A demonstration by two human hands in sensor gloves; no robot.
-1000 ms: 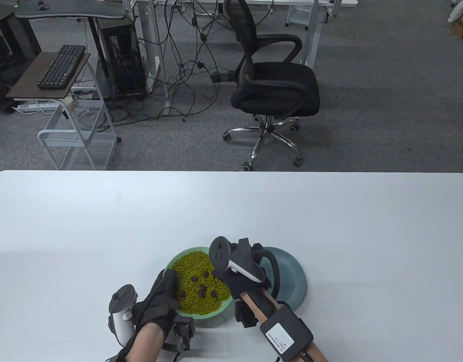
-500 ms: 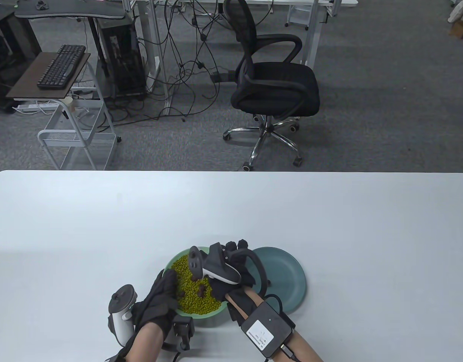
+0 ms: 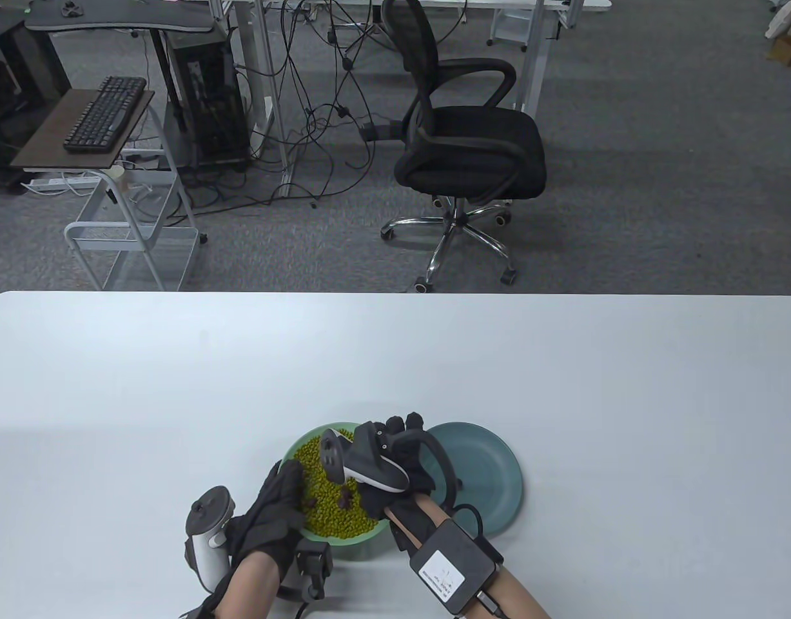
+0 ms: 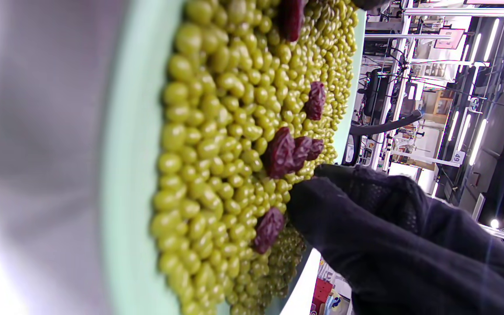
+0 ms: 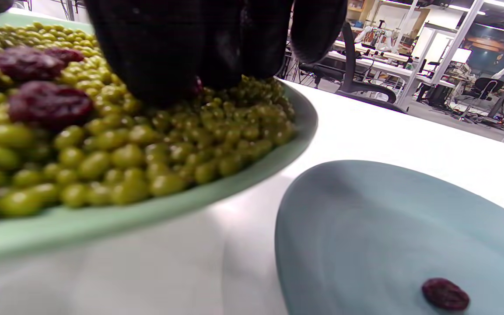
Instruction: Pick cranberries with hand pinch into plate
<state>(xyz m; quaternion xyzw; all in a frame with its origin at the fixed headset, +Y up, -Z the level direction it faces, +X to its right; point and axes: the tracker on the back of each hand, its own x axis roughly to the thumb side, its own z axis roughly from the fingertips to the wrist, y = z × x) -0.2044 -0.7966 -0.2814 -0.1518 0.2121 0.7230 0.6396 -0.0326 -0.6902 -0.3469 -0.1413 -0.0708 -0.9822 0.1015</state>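
A light green plate holds green beans with several dark red cranberries on top. My right hand is over it, fingertips pressed down into the beans and pinching a cranberry that shows red between them. My left hand grips the plate's left rim, fingers lying on the beans beside cranberries. A teal plate stands to the right, touching the green one, with one cranberry in it.
The white table stretches wide behind and to both sides of the plates. An office chair and desks stand on the floor beyond the far edge.
My right hand has moved left from between the two plates to over the green plate and lowered its fingers into the beans. The left hand has not moved.
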